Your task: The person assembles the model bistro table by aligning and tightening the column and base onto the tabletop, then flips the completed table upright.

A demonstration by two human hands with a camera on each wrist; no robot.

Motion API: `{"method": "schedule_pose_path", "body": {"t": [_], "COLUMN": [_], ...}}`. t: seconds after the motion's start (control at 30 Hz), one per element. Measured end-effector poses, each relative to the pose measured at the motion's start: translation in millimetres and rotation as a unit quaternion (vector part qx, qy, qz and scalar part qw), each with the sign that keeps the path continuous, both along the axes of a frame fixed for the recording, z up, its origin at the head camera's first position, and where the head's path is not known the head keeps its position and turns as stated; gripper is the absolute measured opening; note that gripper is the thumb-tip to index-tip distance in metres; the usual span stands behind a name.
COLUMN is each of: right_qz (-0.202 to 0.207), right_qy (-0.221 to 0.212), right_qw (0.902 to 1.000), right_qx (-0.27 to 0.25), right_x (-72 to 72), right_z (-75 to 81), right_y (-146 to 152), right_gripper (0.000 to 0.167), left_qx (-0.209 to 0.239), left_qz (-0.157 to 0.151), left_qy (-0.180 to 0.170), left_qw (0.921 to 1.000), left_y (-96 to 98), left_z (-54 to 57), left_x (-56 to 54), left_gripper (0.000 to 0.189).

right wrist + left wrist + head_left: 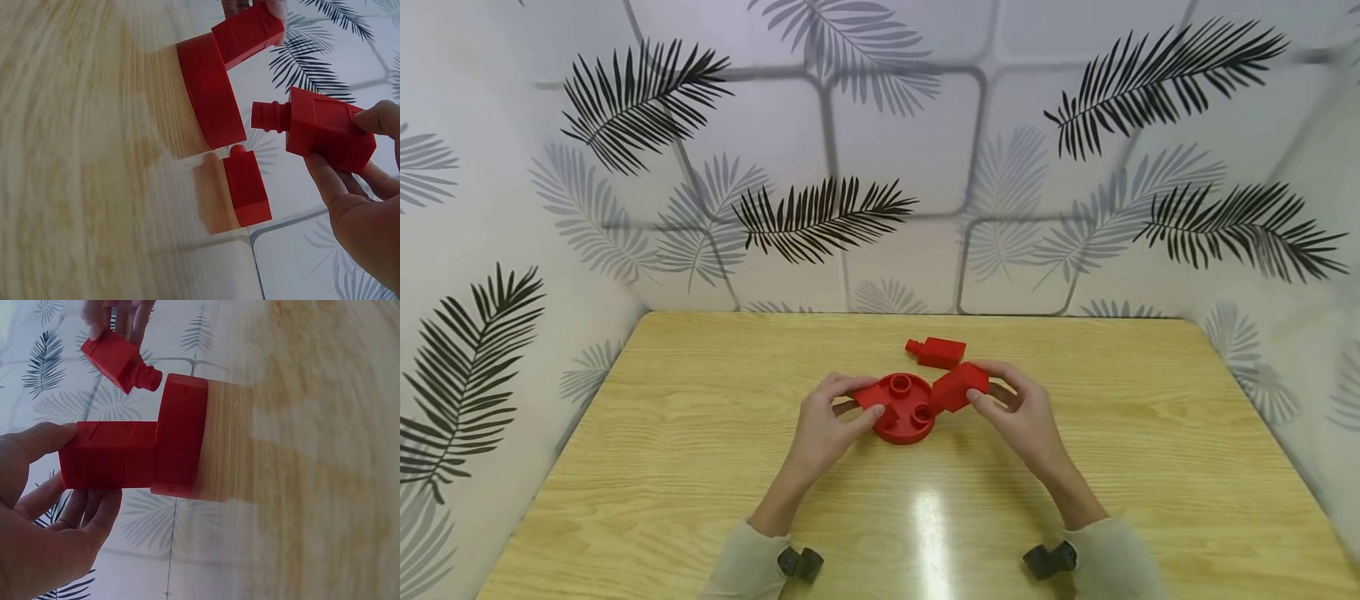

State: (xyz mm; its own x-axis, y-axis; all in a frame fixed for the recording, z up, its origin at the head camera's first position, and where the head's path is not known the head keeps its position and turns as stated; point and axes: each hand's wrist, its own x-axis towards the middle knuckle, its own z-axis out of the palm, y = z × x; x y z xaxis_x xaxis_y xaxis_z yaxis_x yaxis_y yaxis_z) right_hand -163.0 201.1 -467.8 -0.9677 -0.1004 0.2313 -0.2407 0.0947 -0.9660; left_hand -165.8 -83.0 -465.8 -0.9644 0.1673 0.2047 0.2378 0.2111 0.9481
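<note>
The left hand [826, 421] pinches one block [109, 456], probably steadying the base [180, 434]; the right hand [1026, 417] grips a second block [328, 134], peg [270, 117] towards the base.

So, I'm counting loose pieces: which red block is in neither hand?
The block lying on the table beyond the round base; the left hand grips one, the right hand another.

I look across a pale yellow, wood-grained tabletop [662, 458] to a whitish far wall [902, 150], patterned with black fronds [827, 223], paler grey fronds [848, 37] and rounded grey outlines [829, 125]. More fronds mark the left wall [445, 233] and right wall [1330, 333] beside me. Near me, a bright reflection [931, 533] streaks the wood.
</note>
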Motion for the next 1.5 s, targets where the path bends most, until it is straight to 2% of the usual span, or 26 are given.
{"method": "schedule_pose_path", "body": {"t": [0.43,0.8,1.07,1.5], "right_qz": [0.017,0.042,0.050,0.080], "right_qy": [0.002,0.025,0.035,0.023], "right_qw": [0.9998,0.9980,0.9971,0.9938], "right_qx": [-0.012,0.040,0.046,0.075], "right_x": [-0.1,0.1,-1.2,-2.4], "right_z": [-5.7,-3.4,-2.5,-4.4], "right_y": [-17,-14,-14,-16], "right_gripper": [0.040,0.040,0.041,0.040], "left_qx": [0.023,0.035,0.042,0.042], "left_qz": [0.001,-0.006,-0.011,-0.010], "left_qy": [-0.006,-0.001,0.000,-0.002], "left_qw": [0.9997,0.9994,0.9990,0.9991], "left_y": [-1.2,-2.7,-2.5,-3.3], "left_z": [-1.7,-4.5,-2.7,-3.0], "left_x": [-1.6,-3.2,-3.6,-2.8], "left_gripper": [0.034,0.034,0.035,0.034]}}
